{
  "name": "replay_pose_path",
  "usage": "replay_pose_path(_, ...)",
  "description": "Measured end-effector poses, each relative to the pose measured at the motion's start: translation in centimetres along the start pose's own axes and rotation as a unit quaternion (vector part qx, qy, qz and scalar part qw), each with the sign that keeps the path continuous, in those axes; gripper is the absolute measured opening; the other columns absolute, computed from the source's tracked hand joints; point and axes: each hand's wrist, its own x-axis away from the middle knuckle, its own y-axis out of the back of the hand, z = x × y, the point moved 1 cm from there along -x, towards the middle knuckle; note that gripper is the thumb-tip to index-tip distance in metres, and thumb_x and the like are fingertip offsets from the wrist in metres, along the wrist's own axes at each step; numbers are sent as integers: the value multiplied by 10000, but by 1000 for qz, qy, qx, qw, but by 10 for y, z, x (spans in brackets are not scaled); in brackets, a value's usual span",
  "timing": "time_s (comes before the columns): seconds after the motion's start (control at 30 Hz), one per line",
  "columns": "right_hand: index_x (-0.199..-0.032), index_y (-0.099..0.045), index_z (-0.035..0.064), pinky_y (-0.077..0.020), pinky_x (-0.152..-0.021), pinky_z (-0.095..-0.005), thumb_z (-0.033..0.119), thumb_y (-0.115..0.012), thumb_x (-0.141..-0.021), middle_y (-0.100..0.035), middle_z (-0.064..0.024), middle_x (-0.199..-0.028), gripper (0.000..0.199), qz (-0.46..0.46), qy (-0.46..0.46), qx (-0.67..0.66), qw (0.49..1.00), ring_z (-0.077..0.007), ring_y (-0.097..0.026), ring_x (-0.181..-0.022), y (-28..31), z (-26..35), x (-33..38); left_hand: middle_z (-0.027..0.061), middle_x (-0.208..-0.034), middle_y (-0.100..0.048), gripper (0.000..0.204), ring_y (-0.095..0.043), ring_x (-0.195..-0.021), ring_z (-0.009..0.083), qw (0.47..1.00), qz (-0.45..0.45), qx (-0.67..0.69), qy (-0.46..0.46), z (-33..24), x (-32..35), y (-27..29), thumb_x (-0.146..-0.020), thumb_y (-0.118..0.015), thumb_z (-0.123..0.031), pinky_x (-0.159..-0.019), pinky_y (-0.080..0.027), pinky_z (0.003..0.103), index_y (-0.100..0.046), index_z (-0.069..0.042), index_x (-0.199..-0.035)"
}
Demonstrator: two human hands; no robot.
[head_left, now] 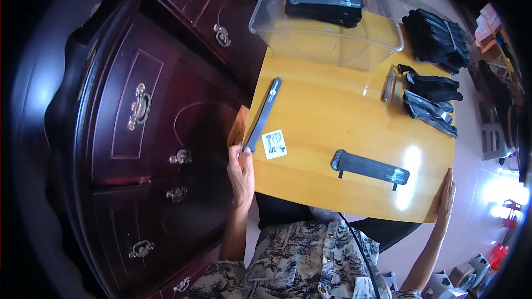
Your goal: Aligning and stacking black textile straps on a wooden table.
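Note:
At the table's left edge, my left hand pinches the near end of a long dark grey strip with a rounded far end and a small light mark. The strip lies slanted along the edge. Close beside it is a white printed label card. My right hand rests against the table's right edge with its fingers stretched out, holding nothing. Between my hands, nearer the right, lies a stack of dark grey strips with two short black tabs sticking out below.
A clear plastic bin holding a bundle of dark strips stands at the far side. Black bundles and black folded pieces sit at the right, near a slim-handled tool. A dark wooden cabinet flanks the table's left.

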Motion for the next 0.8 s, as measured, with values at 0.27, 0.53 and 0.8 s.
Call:
replay_pose_path(0.27,-1195,-486,-27,-405,-841,-370,532,-333,-965,-527,-165,-929,623,55,-62,2,997,-229,-509,-887,5,14,0,49,-876,-537,179,-503,-851,108,991,5,131,-6,1,-3,4,-963,-508,-175,-784,-418,260,-505,3,-964)
replay_pose_path(0.53,-949,-586,-89,-435,-754,-391,589,-390,-927,-556,-193,-801,706,-72,-53,-14,996,-251,-538,-791,-11,29,19,61,-928,-573,182,-525,-881,112,993,20,110,-24,0,-9,8,-956,-515,-168,-806,-425,264,-518,13,-985)
replay_pose_path(0.8,-936,-640,-79,-456,-717,-418,589,-379,-923,-604,-289,-770,717,-53,-44,4,998,-291,-606,-735,-6,59,21,72,-942,-573,184,-512,-862,117,996,5,84,-36,-3,-12,7,-955,-512,-165,-801,-417,266,-513,19,-967)
